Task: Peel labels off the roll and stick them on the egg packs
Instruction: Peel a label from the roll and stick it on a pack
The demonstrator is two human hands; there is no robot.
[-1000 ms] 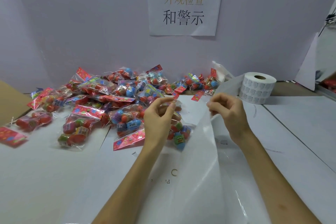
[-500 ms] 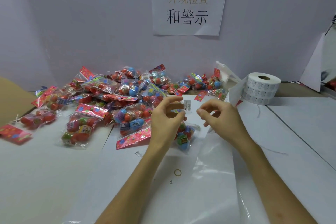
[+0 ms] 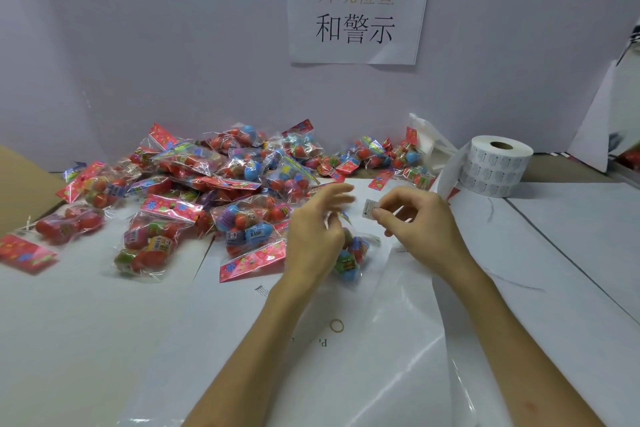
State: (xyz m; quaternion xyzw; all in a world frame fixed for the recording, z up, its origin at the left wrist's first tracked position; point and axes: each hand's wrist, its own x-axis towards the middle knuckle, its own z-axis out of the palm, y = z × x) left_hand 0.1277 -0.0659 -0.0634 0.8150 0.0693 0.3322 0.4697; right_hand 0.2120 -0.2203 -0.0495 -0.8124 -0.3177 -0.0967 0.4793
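Fingertips (image 3: 380, 214) of the right hand (image 3: 420, 229) pinch a small white label (image 3: 368, 209) by its edge, held clear above the surface (image 3: 86, 340). Left hand (image 3: 313, 239): fingers blurred, loosely spread, nothing seen in them; it hovers over one egg pack (image 3: 351, 256) lying mid-surface. Pile of egg packs (image 3: 225, 180) along the back edge, left to centre. Label roll (image 3: 497, 166) upright near the back right corner, its strip trailing toward the hands. Rubber band (image 3: 336, 325) toward the front edge. Printed sign (image 3: 360, 3) on the wall behind.
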